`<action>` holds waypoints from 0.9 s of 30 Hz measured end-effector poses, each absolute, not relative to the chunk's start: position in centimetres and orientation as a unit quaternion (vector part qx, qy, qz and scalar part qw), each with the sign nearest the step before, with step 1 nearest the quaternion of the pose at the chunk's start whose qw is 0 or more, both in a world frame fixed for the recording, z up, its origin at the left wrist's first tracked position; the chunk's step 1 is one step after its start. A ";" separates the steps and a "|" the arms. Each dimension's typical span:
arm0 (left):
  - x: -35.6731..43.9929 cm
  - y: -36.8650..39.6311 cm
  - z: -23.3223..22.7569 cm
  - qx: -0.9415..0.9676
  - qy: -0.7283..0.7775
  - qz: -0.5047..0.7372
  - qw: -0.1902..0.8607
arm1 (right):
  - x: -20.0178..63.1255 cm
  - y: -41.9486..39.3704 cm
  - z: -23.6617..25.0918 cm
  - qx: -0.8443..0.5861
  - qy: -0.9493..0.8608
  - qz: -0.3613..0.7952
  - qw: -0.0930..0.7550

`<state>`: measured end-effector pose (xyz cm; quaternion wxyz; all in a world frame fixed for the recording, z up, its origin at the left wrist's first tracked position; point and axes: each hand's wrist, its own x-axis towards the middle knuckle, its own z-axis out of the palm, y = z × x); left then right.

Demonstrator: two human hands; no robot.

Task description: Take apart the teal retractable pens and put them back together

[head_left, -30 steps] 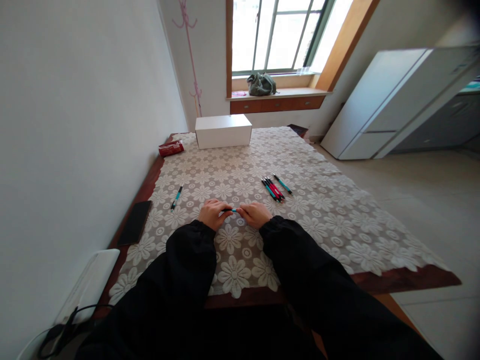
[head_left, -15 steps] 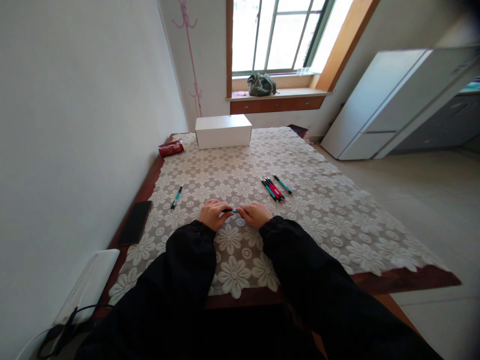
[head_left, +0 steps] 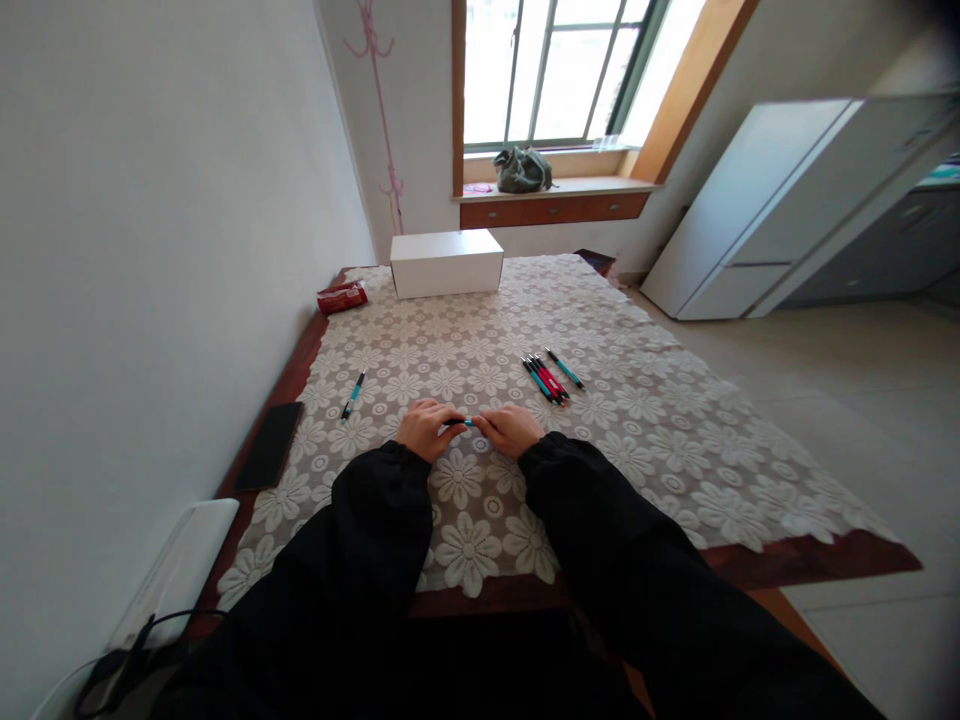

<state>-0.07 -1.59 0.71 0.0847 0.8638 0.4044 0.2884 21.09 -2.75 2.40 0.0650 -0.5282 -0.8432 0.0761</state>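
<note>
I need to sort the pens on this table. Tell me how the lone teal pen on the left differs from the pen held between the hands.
The lone teal pen lies untouched on the lace tablecloth, pointing away from the person; the held pen lies crosswise, gripped at its ends by the left hand and right hand. The lone pen shows full length; the held pen shows only a short teal middle. Both are teal.

Place: a home, lived-in room.
Signs: lace tablecloth (head_left: 645, 420), window seat with drawers (head_left: 555, 205), white fridge (head_left: 780, 200), wall coat hook (head_left: 373, 40).
</note>
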 end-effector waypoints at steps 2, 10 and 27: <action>-0.1 -1.6 0.7 0.863 0.405 0.289 0.086 | 21.1 -2.8 2.4 -0.528 -0.843 0.077 0.064; 0.0 -1.7 0.9 0.864 0.401 0.291 0.088 | 21.1 -2.7 2.4 -0.525 -0.846 0.073 0.064; -0.1 -1.6 0.8 0.865 0.401 0.288 0.089 | 21.1 -2.7 2.3 -0.520 -0.849 0.072 0.059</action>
